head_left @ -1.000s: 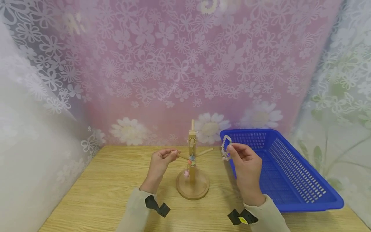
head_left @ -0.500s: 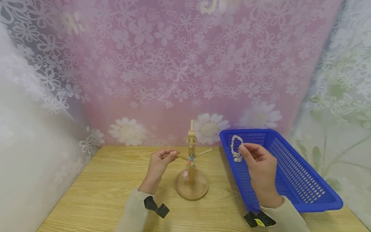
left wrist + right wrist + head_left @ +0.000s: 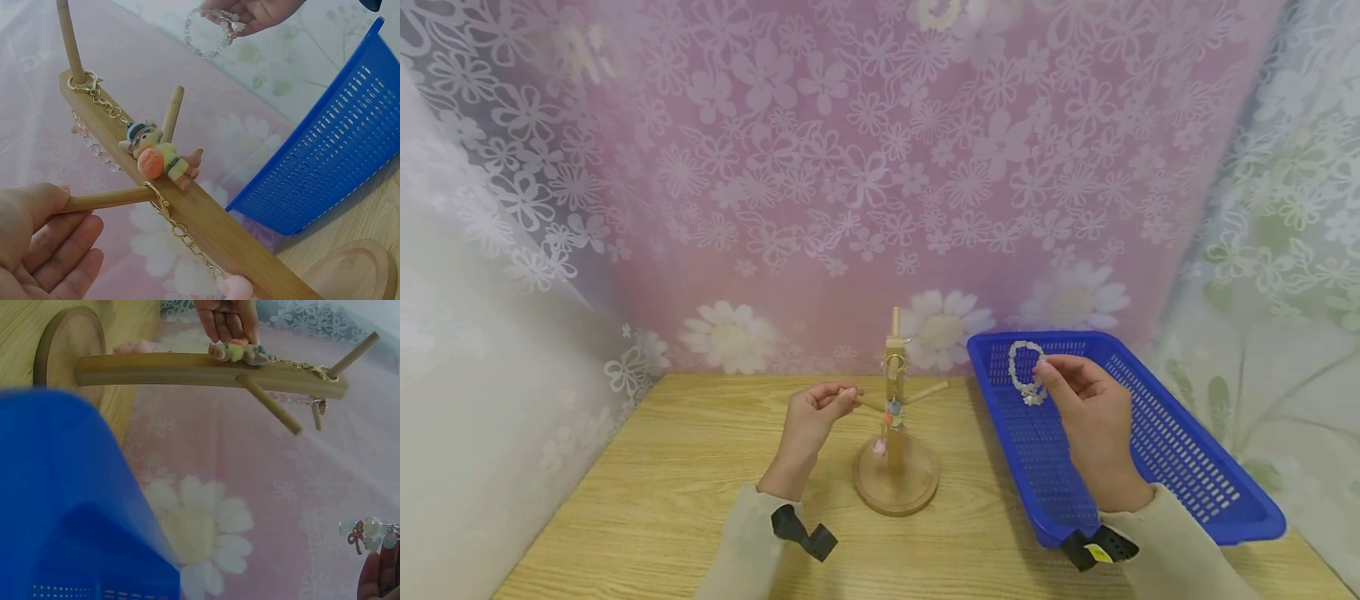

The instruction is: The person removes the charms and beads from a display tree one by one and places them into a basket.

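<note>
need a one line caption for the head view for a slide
Right hand holds a beaded bracelet above the blue basket; left hand pinches a peg of the wooden stand.

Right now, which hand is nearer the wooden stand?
Left. The left hand grips a side peg of the wooden stand. The right hand is off to its right, over the blue basket, holding a bead bracelet.

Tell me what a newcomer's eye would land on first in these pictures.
First, the bright blue basket at the right of the wooden table, with the right hand pinching a pale beaded bracelet above it. Next, the wooden peg stand at the table's middle, hung with chains and a small plush charm; the left hand holds one of its side pegs.
</note>
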Demonstrator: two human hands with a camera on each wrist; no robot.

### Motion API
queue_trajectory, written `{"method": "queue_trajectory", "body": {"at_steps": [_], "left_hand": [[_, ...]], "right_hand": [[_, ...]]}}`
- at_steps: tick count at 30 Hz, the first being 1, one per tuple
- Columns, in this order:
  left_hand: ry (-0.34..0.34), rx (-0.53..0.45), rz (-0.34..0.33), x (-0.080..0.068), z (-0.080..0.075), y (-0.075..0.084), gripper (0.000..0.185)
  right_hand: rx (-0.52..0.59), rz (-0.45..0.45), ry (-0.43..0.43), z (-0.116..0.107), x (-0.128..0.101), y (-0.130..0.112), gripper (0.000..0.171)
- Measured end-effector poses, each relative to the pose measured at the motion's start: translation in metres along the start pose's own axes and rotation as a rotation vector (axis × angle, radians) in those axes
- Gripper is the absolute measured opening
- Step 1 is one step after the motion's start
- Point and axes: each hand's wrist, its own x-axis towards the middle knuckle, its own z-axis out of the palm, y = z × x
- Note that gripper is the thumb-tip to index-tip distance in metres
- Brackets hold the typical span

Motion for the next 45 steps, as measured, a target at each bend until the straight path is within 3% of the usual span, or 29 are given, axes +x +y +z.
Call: {"method": "queue_trajectory", "body": {"at_steps": [9,14,18,28,34,45], "left_hand": [[-0.014,-0.001,0.016,0.002,0.001,-0.002,0.022],[-0.018,0.004,0.019,0.001,0.001,-0.001,0.025],[-0.019,0.006,0.018,0.002,0.001,-0.001,0.026],[-0.015,0.013,0.017,0.001,0.001,0.000,0.024],[-0.007,-0.004,0.012,0.009,-0.002,-0.014,0.025],[0.004,0.008,0.045,0.010,-0.003,-0.021,0.026]], "right_hand": [[0.154,0.172,-0.030,-0.008,0.014,0.014,0.013],[0.230,0.200,-0.078,-0.014,0.019,0.019,0.007],[0.230,0.199,-0.119,-0.019,0.025,0.022,0.004],[-0.015,0.194,-0.203,-0.036,0.044,0.035,0.017],[-0.124,0.192,-0.260,-0.044,0.055,0.046,0.026],[-0.226,0.246,-0.439,-0.057,0.071,0.063,0.025]]}}
